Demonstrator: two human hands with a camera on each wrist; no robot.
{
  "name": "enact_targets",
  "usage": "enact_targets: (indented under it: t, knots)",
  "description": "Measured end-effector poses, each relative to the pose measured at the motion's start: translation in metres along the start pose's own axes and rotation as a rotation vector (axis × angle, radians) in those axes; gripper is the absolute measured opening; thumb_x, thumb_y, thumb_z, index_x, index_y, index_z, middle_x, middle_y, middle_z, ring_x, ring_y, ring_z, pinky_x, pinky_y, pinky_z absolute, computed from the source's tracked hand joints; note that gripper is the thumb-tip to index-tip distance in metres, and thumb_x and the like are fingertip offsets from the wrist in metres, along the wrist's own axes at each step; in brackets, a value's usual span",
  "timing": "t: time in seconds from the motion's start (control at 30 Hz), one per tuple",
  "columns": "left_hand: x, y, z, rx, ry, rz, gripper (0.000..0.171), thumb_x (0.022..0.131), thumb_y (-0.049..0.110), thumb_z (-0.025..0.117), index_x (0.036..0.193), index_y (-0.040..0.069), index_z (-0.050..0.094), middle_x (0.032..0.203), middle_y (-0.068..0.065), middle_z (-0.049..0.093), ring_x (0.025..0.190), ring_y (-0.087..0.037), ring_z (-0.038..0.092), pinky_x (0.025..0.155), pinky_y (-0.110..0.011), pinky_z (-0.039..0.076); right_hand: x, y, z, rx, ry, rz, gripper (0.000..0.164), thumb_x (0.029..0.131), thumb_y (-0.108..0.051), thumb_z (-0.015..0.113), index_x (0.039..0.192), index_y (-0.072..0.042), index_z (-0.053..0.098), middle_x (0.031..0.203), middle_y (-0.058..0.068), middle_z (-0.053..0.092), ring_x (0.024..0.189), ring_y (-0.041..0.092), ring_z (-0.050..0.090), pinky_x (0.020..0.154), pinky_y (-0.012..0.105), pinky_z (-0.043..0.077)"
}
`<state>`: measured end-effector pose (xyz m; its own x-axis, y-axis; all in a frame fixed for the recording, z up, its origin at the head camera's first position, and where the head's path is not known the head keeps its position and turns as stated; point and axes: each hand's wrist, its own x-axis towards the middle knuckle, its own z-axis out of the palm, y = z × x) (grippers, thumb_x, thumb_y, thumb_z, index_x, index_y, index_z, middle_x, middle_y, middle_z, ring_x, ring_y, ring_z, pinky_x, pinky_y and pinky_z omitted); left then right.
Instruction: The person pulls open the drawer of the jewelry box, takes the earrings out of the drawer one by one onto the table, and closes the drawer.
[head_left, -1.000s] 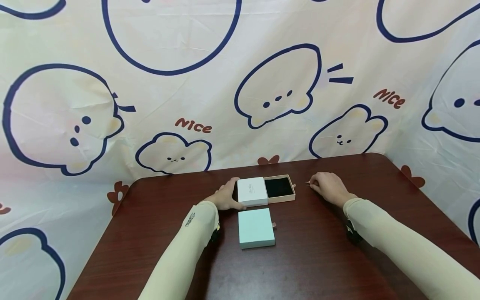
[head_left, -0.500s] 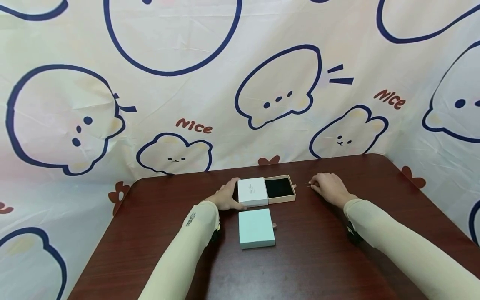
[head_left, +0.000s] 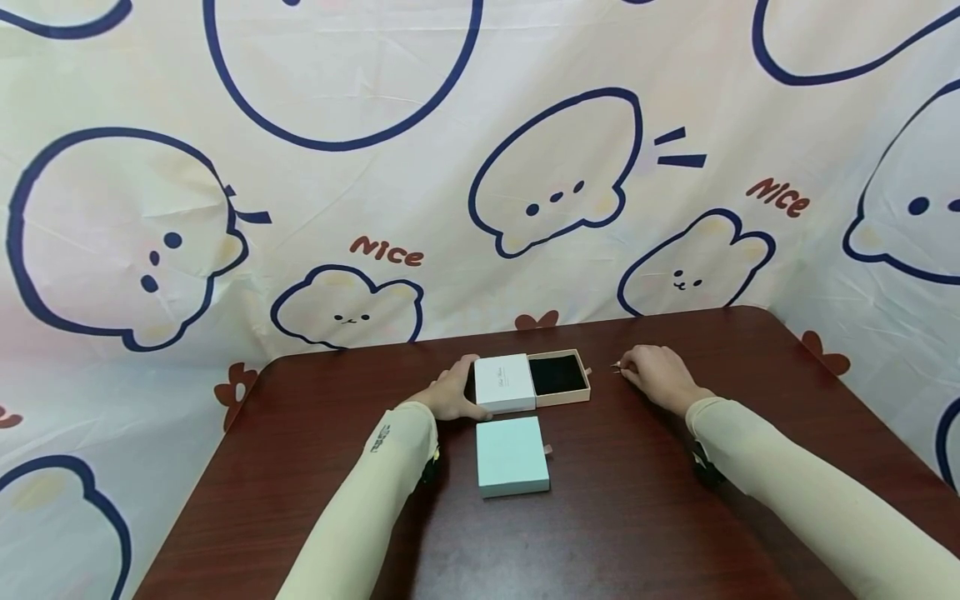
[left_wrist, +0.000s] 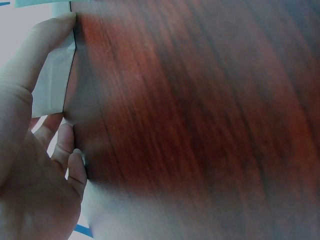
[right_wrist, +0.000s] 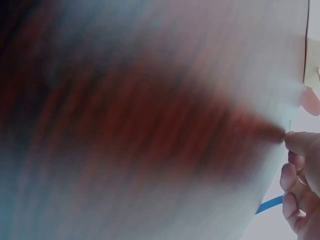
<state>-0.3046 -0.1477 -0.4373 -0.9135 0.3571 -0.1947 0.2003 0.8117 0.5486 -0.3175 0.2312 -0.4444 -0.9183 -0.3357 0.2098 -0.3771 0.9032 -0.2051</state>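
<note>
My left hand (head_left: 450, 396) grips a white slide-out gift box (head_left: 504, 383) at its left end. The thumb lies along the near side of the box (left_wrist: 52, 85) in the left wrist view, and the other fingers reach round the far end. Out of the box's right side sticks a cream-edged drawer (head_left: 564, 401) with a black pad (head_left: 557, 375) inside. To the right of the drawer, my right hand (head_left: 660, 377) pinches a tiny thin item (head_left: 617, 367) between thumb and fingertip, close over the table. Only a fine wire-like end (right_wrist: 290, 123) shows, too small to tell its kind.
A closed mint-green box (head_left: 513, 457) with a small ribbon tab lies just in front of the white one. Both stand on a dark red-brown wooden table (head_left: 637, 517). A printed cloth (head_left: 450, 183) hangs behind the table's back edge.
</note>
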Motion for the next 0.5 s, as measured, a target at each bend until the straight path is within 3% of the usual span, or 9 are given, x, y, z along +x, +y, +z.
enact_targets:
  t: [0.5]
  knots:
    - [0.0025, -0.0020, -0.0003, 0.002, 0.002, -0.007, 0.105, 0.081, 0.037, 0.085, 0.159, 0.017, 0.018, 0.151, -0.011, 0.043, 0.133, -0.033, 0.044, 0.111, -0.055, 0.035, 0.0021, 0.0051, 0.0029, 0.007, 0.000, -0.002, 0.011, 0.093, -0.012, 0.071, 0.096, -0.003, 0.077, 0.094, 0.012, 0.075, 0.076, 0.019, 0.065, 0.076, 0.046, 0.054]
